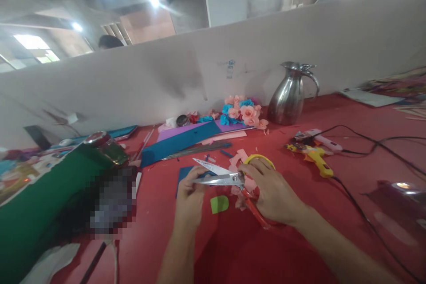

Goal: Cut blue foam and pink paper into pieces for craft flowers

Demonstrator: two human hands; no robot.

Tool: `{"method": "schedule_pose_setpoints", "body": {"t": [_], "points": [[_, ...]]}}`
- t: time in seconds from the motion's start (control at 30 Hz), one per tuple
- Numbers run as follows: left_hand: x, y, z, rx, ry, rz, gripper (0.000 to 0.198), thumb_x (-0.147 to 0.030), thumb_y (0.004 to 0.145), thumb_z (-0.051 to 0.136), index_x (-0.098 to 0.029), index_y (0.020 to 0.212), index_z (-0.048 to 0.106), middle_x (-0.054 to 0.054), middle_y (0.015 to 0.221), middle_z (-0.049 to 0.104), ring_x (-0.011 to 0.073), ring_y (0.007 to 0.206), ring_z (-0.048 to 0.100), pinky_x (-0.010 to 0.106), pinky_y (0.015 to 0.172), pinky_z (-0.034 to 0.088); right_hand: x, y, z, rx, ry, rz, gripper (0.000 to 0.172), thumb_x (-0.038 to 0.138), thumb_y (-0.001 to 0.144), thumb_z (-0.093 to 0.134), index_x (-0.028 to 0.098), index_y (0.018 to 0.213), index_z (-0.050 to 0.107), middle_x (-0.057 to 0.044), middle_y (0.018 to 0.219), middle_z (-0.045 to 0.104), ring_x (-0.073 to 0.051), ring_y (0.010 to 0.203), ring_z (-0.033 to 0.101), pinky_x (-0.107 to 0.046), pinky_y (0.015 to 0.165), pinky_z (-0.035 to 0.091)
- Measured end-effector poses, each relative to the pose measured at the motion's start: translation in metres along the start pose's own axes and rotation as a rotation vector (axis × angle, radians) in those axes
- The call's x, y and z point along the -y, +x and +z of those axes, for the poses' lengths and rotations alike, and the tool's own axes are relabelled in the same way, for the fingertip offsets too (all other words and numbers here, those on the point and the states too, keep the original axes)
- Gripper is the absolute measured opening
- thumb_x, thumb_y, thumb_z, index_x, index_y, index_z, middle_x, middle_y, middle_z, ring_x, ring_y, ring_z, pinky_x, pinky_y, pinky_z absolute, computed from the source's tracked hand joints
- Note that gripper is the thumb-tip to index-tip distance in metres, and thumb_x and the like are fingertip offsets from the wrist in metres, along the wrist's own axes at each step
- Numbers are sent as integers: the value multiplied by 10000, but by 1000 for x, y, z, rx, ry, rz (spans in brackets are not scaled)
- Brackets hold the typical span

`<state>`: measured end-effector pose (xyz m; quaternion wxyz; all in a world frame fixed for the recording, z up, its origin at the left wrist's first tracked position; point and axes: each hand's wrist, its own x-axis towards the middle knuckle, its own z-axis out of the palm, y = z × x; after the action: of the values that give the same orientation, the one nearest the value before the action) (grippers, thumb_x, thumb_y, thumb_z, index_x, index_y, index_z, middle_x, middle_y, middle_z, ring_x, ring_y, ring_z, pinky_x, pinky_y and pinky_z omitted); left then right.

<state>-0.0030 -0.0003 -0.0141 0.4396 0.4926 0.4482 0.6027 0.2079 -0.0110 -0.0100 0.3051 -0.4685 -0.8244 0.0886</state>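
My right hand [271, 191] is closed round the yellow and red handles of a pair of scissors [218, 175], whose blades are parted and point left. My left hand [190, 195] is pinched just under the blades, holding something small that I cannot make out. Below the blades lie a small green paper piece [219, 204] and pink paper scraps [239, 157] on the red table [233, 244]. A dark blue sheet [182, 175] lies partly behind my left hand.
A steel jug [290, 94] stands by the white partition. Pink and blue paper flowers [241, 111] lie left of it on blue and purple sheets [181, 141]. A yellow glue gun [317, 157] with black cables lies to the right. A person in a green sleeve [43, 204] is at left.
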Motion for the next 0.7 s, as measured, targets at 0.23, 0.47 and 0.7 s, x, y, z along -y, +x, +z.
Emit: {"method": "schedule_pose_setpoints", "body": {"t": [0.23,0.47,0.7], "points": [[2,0,-1,-14,-10,4,126,-198,660,684,-216,784,696,2,820,639,145,740,569,253,696,450,-1,1,2,-6,14,-6,443,263,700,667,213,1115,521,-96,1010,560,-275,971,493,-418,827,416],[-4,0,4,-9,-59,5,86,-193,653,692,-214,737,686,-6,783,619,127,723,540,234,667,435,1,0,1,19,24,-10,388,214,726,628,198,1099,524,-90,990,574,-249,935,512,-367,780,440],[-2,-1,4,-38,-62,-20,90,-245,644,720,-209,717,682,-3,774,611,135,743,539,261,698,447,2,-1,-1,57,47,-4,347,213,749,597,229,1091,540,-75,940,589,-221,868,556,-312,707,456]]}}
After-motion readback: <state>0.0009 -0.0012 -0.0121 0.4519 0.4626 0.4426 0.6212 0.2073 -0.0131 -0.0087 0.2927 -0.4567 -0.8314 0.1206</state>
